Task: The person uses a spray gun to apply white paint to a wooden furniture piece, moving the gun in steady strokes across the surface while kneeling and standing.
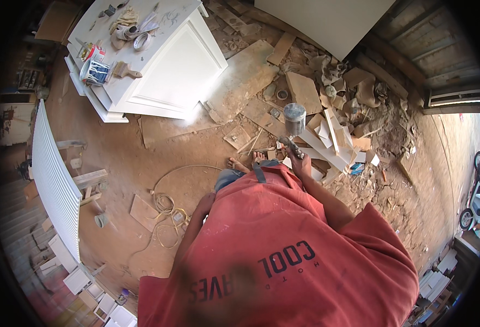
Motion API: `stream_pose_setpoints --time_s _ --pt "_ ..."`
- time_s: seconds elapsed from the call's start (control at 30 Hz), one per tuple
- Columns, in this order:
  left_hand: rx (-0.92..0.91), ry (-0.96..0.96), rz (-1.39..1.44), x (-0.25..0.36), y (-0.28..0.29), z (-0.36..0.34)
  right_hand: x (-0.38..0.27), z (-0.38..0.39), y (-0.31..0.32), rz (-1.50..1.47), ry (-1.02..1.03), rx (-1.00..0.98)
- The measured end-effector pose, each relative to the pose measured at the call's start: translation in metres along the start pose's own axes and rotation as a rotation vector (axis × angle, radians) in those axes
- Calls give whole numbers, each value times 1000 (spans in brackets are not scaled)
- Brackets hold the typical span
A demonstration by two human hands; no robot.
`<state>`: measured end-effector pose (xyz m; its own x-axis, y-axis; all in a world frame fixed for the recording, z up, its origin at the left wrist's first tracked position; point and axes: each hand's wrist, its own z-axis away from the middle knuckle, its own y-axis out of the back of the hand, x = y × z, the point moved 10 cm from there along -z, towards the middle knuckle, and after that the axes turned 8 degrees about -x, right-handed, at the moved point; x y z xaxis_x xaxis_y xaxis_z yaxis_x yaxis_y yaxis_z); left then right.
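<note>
My right hand (299, 156) is closed round the handle of a spray gun (285, 143), held out to the right of my body; its grey cup (294, 119) stands above the gun. My left hand (204, 203) hangs low against my red shirt (262, 229) at waist level; its fingers are mostly hidden. A yellowish hose (164, 203) lies looped on the dirt floor beside it. My bare feet show just beyond the shirt. Ahead on the left stands a white panelled cabinet (169, 71), with a brush (125, 72), cans and rags on top.
A white board (321, 19) stands at the back. Cardboard and wood scraps (327, 144) pile up at the right, near a metal-sheet wall (414, 43). A white ribbed panel (57, 180) rests on timber supports at the left. A wheeled vehicle (471, 210) is at the far right.
</note>
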<state>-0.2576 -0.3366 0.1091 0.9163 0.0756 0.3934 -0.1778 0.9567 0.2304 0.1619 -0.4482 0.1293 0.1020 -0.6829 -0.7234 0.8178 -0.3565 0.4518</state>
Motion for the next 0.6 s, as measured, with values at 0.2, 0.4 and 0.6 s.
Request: stream_pose_setpoints --time_s 0.2,0.4,0.6 --pt "-18 -57 -6 -26 -2 -18 -23 -2 -4 -38 13 -7" --pt "-46 -43 -13 -29 -1 -28 -18 -6 -3 7 -45 -29" --pt "-45 -28 20 -40 -1 -34 -13 -5 -1 -26 -6 19"
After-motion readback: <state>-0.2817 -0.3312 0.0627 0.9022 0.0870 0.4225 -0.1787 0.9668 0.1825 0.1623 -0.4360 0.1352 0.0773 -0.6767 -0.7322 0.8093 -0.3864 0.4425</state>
